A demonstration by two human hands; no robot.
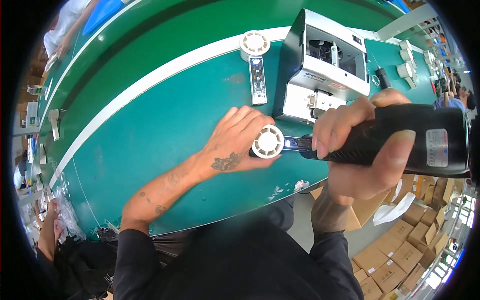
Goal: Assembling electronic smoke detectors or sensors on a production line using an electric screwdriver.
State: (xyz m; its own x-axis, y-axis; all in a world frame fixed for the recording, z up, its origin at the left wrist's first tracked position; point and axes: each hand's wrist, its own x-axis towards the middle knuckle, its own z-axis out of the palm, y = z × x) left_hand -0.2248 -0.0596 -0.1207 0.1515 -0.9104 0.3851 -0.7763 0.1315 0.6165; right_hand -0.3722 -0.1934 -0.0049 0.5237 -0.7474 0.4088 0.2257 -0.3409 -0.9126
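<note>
My left hand wraps round the white vented round head of what looks like a small handheld fan, low over the green tabletop. In my right hand is a thick black power screwdriver, held level with its nose toward the fan. Between them shows a short stretch of the fan's narrow body with a bright light on it. The nose covers the rest of that body, so I cannot tell whether the bit touches it. Farther off lies a second white fan, its handle open on a circuit board.
A grey-white machine with an open front stands just beyond my right hand. Right of it are a black-handled tool and several white fan parts. Cardboard boxes fill the floor at lower right. Other people work at the sides.
</note>
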